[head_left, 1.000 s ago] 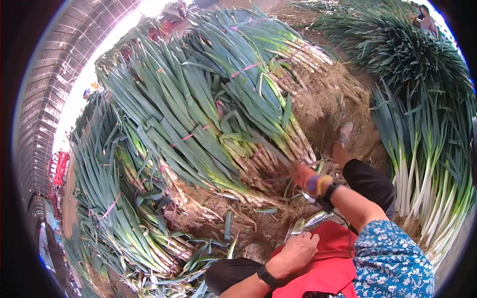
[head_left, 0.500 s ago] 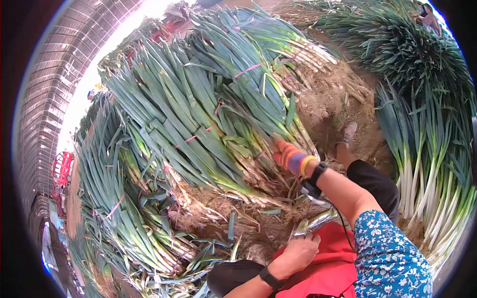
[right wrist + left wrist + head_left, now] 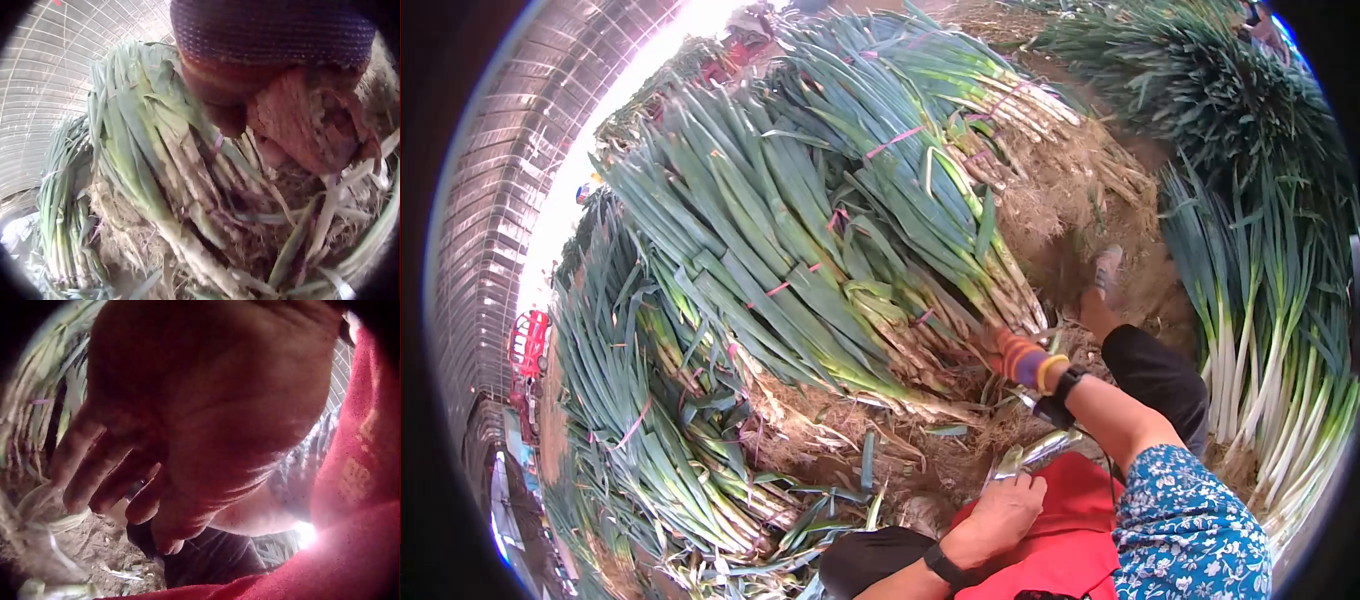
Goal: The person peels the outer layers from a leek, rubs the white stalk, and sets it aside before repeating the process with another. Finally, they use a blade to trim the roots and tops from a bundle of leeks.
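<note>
In the head view my right hand (image 3: 1025, 360), in a striped knitted glove, has its fingers curled round a blurred leek (image 3: 948, 306) at the root end of the bundled leeks (image 3: 785, 255). The right wrist view shows the glove (image 3: 275, 81) close above leek stalks (image 3: 187, 159); its fingertips are partly hidden. My bare left hand (image 3: 1007, 508) lies over the red cloth on my lap (image 3: 1072, 500), fingers loosely bent. In the left wrist view the left hand (image 3: 187, 419) shows its palm and holds nothing.
More tied leeks (image 3: 645, 430) lie at the left, and a large leek pile (image 3: 1250, 260) stands at the right. Roots and loose leaves litter the soil (image 3: 920, 455) before my knees. A foot (image 3: 1107, 270) rests beyond the right hand.
My right hand moved up and left over the stalks, then back down and right. The left hand has stayed on the lap.
</note>
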{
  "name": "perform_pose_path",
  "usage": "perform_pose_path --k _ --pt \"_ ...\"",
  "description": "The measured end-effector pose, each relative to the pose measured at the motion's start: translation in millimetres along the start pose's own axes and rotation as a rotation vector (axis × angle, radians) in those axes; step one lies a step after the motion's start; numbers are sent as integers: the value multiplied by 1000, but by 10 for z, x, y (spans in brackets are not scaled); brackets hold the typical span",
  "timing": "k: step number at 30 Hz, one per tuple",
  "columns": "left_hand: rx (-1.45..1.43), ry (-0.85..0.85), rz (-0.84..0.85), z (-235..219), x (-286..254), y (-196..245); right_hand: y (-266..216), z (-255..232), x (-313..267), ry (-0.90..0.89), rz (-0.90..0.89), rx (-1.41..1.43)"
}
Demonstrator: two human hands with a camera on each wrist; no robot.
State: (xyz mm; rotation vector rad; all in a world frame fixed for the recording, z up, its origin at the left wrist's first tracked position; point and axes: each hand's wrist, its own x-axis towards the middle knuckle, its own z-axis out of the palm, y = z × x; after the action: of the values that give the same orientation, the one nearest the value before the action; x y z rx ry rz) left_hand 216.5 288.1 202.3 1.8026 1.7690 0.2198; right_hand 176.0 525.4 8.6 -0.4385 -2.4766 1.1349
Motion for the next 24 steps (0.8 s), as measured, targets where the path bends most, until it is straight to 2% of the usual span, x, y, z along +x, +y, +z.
perform_pose_path --k 1,2,4,5,10,12,14,15,16,18,20,22,24 --pt "-3 -15 10 15 -13 40 219 177 -223 98 -95 -34" --pt "-21 -32 19 13 -21 77 163 123 -333 110 -81 -36" --pt "-18 -43 34 8 -2 106 -173 -115 -386 -141 171 -134" --pt "-16 -64 46 61 2 95 -448 -293 -398 -133 127 -218" --pt "-18 -78 -7 42 14 75 -713 -316 -340 -79 139 -125" --pt "7 -15 22 24 -16 43 -817 -262 -383 -85 165 -74" --pt "20 -65 14 4 -22 19 -851 -157 -529 106 51 18" --pt "35 -115 0 11 -36 22 -873 -153 -506 82 56 42" --pt "35 -130 1 17 -34 28 -869 -98 -407 86 68 49" --pt "-10 -121 16 13 -2 32 -876 7 -31 115 133 284" --pt "-25 -94 15 84 -1 2 -1018 -97 434 102 176 364" --pt "-40 -63 14 108 5 -15 -1146 -121 839 118 74 353" --pt "56 -92 -39 109 17 -6 -1440 -199 1208 -200 320 794"
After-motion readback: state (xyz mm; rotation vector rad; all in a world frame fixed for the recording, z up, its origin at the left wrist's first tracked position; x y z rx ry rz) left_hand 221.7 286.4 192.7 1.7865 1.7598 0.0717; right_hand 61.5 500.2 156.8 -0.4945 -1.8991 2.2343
